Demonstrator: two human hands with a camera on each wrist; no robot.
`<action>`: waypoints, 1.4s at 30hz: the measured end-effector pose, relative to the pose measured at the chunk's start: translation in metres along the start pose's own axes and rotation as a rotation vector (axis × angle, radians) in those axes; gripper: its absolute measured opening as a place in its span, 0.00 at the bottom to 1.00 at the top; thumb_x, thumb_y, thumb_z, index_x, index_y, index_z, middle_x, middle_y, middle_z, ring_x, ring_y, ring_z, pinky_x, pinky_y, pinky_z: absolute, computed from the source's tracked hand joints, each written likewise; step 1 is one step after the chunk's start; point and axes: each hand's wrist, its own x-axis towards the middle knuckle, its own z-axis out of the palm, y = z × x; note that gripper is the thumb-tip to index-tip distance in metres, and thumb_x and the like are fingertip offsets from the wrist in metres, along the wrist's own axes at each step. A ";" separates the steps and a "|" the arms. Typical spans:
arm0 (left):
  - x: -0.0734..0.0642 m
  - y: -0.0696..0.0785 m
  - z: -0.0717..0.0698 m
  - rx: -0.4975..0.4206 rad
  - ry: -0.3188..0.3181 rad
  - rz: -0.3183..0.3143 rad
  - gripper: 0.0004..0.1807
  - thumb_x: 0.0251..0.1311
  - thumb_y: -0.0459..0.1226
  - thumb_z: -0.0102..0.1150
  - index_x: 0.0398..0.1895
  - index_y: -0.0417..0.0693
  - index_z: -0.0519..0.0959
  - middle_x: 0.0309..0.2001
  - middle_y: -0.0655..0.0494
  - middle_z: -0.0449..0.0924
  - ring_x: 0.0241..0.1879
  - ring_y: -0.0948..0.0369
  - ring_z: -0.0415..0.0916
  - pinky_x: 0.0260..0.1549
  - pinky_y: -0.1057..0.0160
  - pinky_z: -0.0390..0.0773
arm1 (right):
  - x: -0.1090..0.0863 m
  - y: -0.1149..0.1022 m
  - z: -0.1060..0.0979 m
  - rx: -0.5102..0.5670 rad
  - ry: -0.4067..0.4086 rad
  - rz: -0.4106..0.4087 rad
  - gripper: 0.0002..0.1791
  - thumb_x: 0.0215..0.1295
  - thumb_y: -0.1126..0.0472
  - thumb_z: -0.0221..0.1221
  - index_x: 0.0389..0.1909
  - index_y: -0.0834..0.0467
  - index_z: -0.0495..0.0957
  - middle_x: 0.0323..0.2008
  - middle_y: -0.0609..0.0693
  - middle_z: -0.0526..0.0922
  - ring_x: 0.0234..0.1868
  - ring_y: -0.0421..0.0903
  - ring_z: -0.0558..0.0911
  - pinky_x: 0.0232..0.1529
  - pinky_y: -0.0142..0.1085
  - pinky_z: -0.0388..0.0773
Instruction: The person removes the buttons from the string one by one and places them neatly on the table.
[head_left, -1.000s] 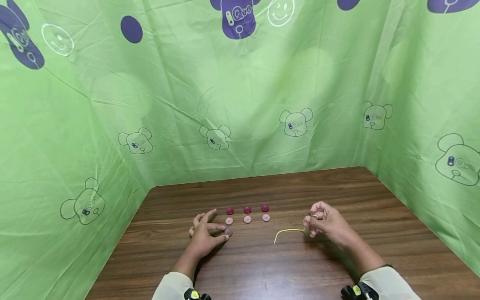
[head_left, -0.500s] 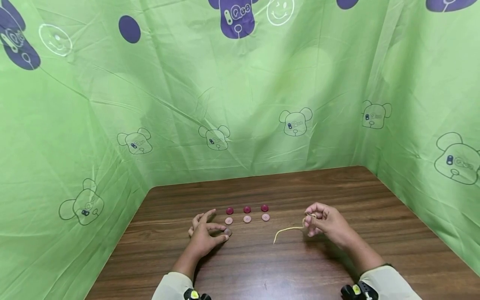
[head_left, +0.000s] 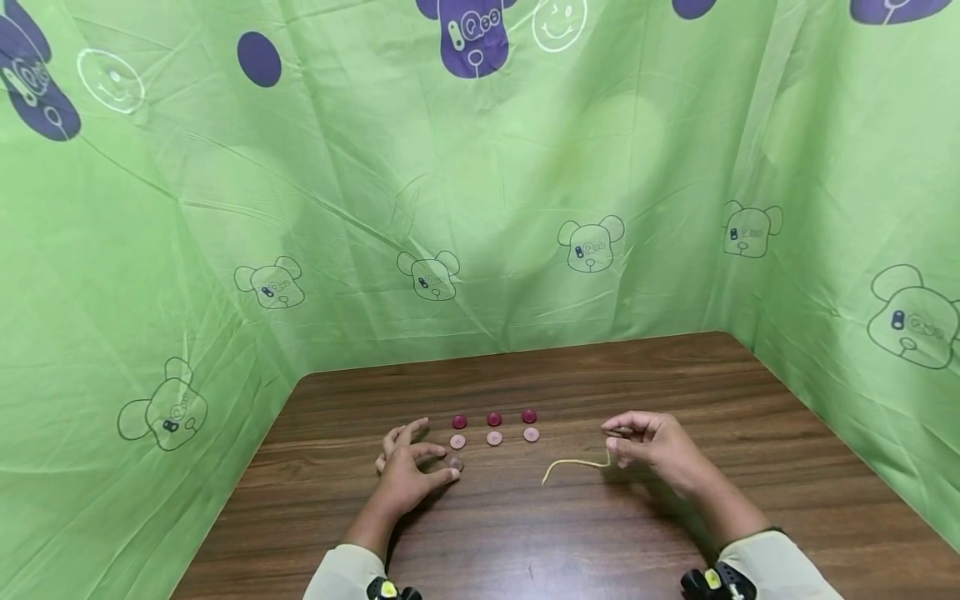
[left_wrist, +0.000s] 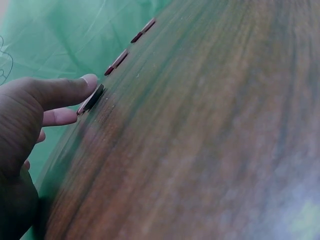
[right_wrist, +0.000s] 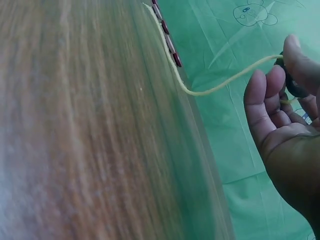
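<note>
In the head view, a grey-brown button [head_left: 455, 463] lies flat on the table. My left hand [head_left: 405, 479] is beside it, the thumb tip at its near edge and the index fingertip slightly apart from its far side. The left wrist view shows the same dark button [left_wrist: 94, 97] edge-on by the thumb. My right hand [head_left: 656, 446], raised over the table, pinches a dark brown button [head_left: 617, 432] between thumb and fingers. A yellow string [head_left: 577, 462] hangs from that button, its free end on the table. How the string passes through the button is hidden by the fingers.
Beyond the grey-brown button, three dark red buttons [head_left: 493, 419] form a row, with three pink buttons [head_left: 494, 437] just in front. All lie on the wooden table [head_left: 510, 533]. Green printed cloth [head_left: 510, 192] surrounds its back and sides.
My left index finger has drawn back slightly from the grey-brown button. My right fingers have shifted and straightened somewhat, turning the held button flatter. The string's free end has slid slightly left.
</note>
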 end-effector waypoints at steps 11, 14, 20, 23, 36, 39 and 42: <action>-0.001 0.002 0.000 0.007 0.012 -0.023 0.20 0.50 0.46 0.88 0.42 0.49 0.92 0.82 0.48 0.64 0.83 0.38 0.42 0.72 0.25 0.38 | 0.000 -0.003 -0.001 0.044 -0.028 0.099 0.16 0.72 0.69 0.67 0.57 0.71 0.83 0.35 0.45 0.88 0.30 0.40 0.84 0.34 0.35 0.86; -0.001 0.002 0.000 0.014 0.014 -0.025 0.20 0.50 0.47 0.88 0.43 0.49 0.92 0.83 0.48 0.64 0.83 0.37 0.41 0.72 0.24 0.38 | 0.000 -0.004 -0.002 0.055 -0.045 0.140 0.15 0.73 0.68 0.67 0.57 0.67 0.84 0.36 0.43 0.86 0.29 0.39 0.82 0.33 0.33 0.83; 0.000 0.000 0.001 0.024 0.011 -0.037 0.20 0.51 0.48 0.88 0.44 0.51 0.92 0.83 0.48 0.63 0.83 0.39 0.41 0.72 0.24 0.39 | 0.000 -0.004 -0.003 0.113 -0.066 0.176 0.12 0.74 0.68 0.67 0.55 0.58 0.87 0.36 0.41 0.85 0.30 0.38 0.81 0.34 0.32 0.83; 0.001 0.000 0.001 0.020 0.009 -0.040 0.21 0.50 0.48 0.88 0.44 0.50 0.92 0.83 0.48 0.62 0.83 0.39 0.41 0.72 0.24 0.38 | 0.000 -0.004 -0.005 0.157 -0.075 0.176 0.13 0.73 0.69 0.67 0.53 0.53 0.88 0.35 0.41 0.85 0.31 0.38 0.81 0.35 0.32 0.84; 0.000 0.001 0.001 0.022 0.003 -0.047 0.21 0.51 0.47 0.87 0.45 0.49 0.92 0.83 0.48 0.62 0.84 0.38 0.40 0.73 0.25 0.37 | 0.000 0.001 -0.008 0.270 -0.163 0.145 0.17 0.75 0.72 0.63 0.53 0.49 0.89 0.35 0.44 0.89 0.34 0.36 0.85 0.36 0.29 0.85; 0.000 0.002 0.000 0.018 0.003 -0.047 0.21 0.51 0.47 0.87 0.46 0.49 0.92 0.84 0.47 0.62 0.84 0.37 0.40 0.73 0.25 0.37 | 0.000 0.001 -0.008 0.267 -0.143 0.176 0.14 0.74 0.72 0.64 0.51 0.51 0.88 0.34 0.46 0.89 0.34 0.37 0.86 0.36 0.29 0.86; -0.001 0.003 0.000 0.016 0.003 -0.047 0.21 0.52 0.46 0.87 0.46 0.48 0.91 0.84 0.46 0.62 0.84 0.37 0.40 0.73 0.24 0.37 | 0.000 0.000 -0.008 0.266 -0.115 0.207 0.12 0.73 0.72 0.66 0.51 0.55 0.88 0.34 0.46 0.90 0.36 0.39 0.89 0.37 0.30 0.87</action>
